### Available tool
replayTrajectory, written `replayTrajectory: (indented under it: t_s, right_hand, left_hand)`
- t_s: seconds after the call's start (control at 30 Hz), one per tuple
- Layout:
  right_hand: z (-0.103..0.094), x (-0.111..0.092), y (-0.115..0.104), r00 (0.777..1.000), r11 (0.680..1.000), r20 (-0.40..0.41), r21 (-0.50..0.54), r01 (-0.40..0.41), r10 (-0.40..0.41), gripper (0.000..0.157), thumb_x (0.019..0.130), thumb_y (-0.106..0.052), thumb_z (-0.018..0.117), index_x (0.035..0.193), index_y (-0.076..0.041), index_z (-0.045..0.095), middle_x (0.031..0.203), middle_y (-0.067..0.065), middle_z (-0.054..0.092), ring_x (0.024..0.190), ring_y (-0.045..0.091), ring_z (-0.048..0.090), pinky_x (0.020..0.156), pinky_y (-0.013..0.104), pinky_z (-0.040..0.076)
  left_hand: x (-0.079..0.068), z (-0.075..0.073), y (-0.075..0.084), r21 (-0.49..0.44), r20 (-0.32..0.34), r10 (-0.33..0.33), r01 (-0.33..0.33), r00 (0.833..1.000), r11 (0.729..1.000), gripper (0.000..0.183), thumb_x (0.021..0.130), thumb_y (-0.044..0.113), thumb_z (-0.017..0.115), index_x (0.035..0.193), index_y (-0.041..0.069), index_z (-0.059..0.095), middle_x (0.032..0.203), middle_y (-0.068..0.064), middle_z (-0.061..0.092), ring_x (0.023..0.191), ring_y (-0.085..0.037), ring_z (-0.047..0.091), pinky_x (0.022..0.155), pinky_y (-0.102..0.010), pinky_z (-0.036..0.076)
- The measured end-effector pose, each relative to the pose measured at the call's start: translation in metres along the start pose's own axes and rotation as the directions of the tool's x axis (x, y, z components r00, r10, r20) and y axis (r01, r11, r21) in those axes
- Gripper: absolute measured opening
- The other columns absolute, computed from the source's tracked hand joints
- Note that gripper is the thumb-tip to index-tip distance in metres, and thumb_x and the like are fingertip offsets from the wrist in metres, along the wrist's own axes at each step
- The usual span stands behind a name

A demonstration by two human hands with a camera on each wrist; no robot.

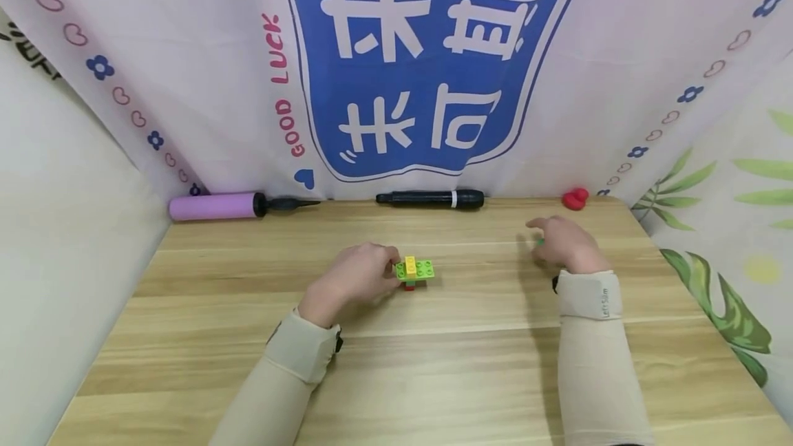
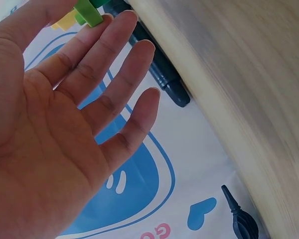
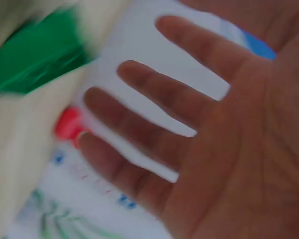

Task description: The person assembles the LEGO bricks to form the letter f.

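In the head view, a small build of toy bricks (image 1: pixel 424 270) has a lime-green studded plate, a yellow brick on top, and green and red pieces beneath. My left hand (image 1: pixel 356 274) pinches its left end between thumb and index finger. In the left wrist view, the lime plate (image 2: pixel 87 13) is at these fingertips, while the other fingers are spread. My right hand (image 1: pixel 565 243) is over the right side of the table with its fingers extended. A green brick (image 3: pixel 40 52) lies just past those fingertips in the right wrist view, mostly hidden by the hand in the head view.
Along the table's back edge lie a purple hand pump (image 1: pixel 213 206) with a black nozzle, a black cylindrical tool (image 1: pixel 427 199) with a white band, and a small red rounded object (image 1: pixel 575 199). A printed cloth (image 1: pixel 235 109) hangs behind the wooden table (image 1: pixel 458 370).
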State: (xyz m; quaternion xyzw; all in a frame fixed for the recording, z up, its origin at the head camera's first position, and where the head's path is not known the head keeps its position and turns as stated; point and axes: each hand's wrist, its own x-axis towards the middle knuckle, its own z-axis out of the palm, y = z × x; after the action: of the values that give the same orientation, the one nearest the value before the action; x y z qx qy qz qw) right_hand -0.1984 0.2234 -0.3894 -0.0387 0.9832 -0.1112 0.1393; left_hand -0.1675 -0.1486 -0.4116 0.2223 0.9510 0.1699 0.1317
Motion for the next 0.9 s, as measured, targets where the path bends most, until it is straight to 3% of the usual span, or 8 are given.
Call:
replayTrajectory:
  t_s: [0.13, 0.23, 0.4, 0.6, 0.7, 0.77, 0.9]
  right_hand:
    - [0.003, 0.006, 0.016, 0.998, 1.0, 0.063, 0.015, -0.015, 0.014, 0.056, 0.087, 0.0, 0.066, 0.142, 0.002, 0.06, 0.122, 0.031, 0.063, 0.087, 0.034, 0.057, 0.071, 0.04, 0.049]
    - [0.007, 0.012, 0.013, 0.998, 0.998, 0.022, 0.045, 0.054, -0.055, 0.042, 0.089, -0.004, 0.071, 0.131, 0.001, 0.067, 0.11, 0.022, 0.067, 0.087, 0.03, 0.058, 0.072, 0.037, 0.048]
    - [0.008, 0.019, -0.015, 0.97, 0.959, -0.102, 0.159, 0.234, -0.22, 0.026, 0.086, -0.013, 0.077, 0.107, -0.003, 0.065, 0.093, 0.009, 0.066, 0.086, 0.026, 0.059, 0.079, 0.039, 0.048]
    - [0.012, 0.015, -0.053, 0.922, 0.906, -0.181, 0.196, 0.375, -0.343, 0.023, 0.083, -0.015, 0.08, 0.085, -0.011, 0.057, 0.08, 0.002, 0.057, 0.076, 0.019, 0.053, 0.072, 0.034, 0.043]
    - [0.015, 0.013, -0.066, 0.908, 0.89, -0.195, 0.206, 0.407, -0.37, 0.029, 0.085, -0.015, 0.08, 0.075, -0.014, 0.053, 0.08, 0.002, 0.056, 0.078, 0.019, 0.053, 0.073, 0.035, 0.042]
    - [0.017, 0.013, -0.07, 0.9, 0.881, -0.208, 0.211, 0.423, -0.382, 0.034, 0.086, -0.013, 0.079, 0.07, -0.015, 0.049, 0.085, 0.003, 0.064, 0.084, 0.021, 0.06, 0.078, 0.036, 0.043]
    - [0.02, 0.015, -0.076, 0.894, 0.867, -0.211, 0.236, 0.439, -0.395, 0.041, 0.089, -0.009, 0.077, 0.065, -0.016, 0.045, 0.113, 0.013, 0.078, 0.112, 0.033, 0.071, 0.087, 0.042, 0.045]
  left_hand:
    - [-0.002, -0.001, -0.002, -0.001, 0.006, -0.015, 0.015, 1.0, 1.0, 0.031, 0.097, 0.031, 0.078, 0.124, 0.016, 0.073, 0.103, 0.005, 0.072, 0.083, -0.014, 0.06, 0.084, -0.036, 0.054]
    - [-0.003, -0.001, -0.003, 0.0, 0.011, -0.022, 0.022, 1.0, 1.0, 0.032, 0.097, 0.031, 0.077, 0.125, 0.017, 0.073, 0.103, 0.005, 0.072, 0.084, -0.013, 0.06, 0.084, -0.036, 0.055]
    - [-0.004, 0.0, -0.003, 0.012, -0.003, -0.016, 0.016, 1.0, 1.0, 0.031, 0.098, 0.031, 0.077, 0.126, 0.017, 0.073, 0.104, 0.006, 0.072, 0.085, -0.012, 0.061, 0.086, -0.036, 0.055]
    - [-0.003, -0.002, 0.002, 0.014, 0.005, -0.006, 0.006, 1.0, 1.0, 0.03, 0.098, 0.032, 0.077, 0.125, 0.017, 0.073, 0.104, 0.005, 0.073, 0.086, -0.014, 0.061, 0.088, -0.036, 0.056]
    - [-0.003, -0.003, 0.003, 0.014, 0.012, -0.004, 0.004, 1.0, 1.0, 0.029, 0.099, 0.032, 0.077, 0.123, 0.017, 0.073, 0.106, 0.004, 0.073, 0.086, -0.014, 0.061, 0.089, -0.036, 0.056]
    - [-0.003, -0.004, 0.003, 0.018, 0.017, -0.005, 0.005, 1.0, 1.0, 0.028, 0.099, 0.033, 0.077, 0.122, 0.018, 0.073, 0.104, 0.005, 0.072, 0.086, -0.014, 0.061, 0.089, -0.036, 0.055]
    - [-0.004, -0.004, 0.002, 0.02, 0.016, -0.01, 0.009, 1.0, 1.0, 0.026, 0.099, 0.032, 0.077, 0.12, 0.017, 0.073, 0.1, 0.007, 0.071, 0.084, -0.014, 0.061, 0.087, -0.034, 0.054]
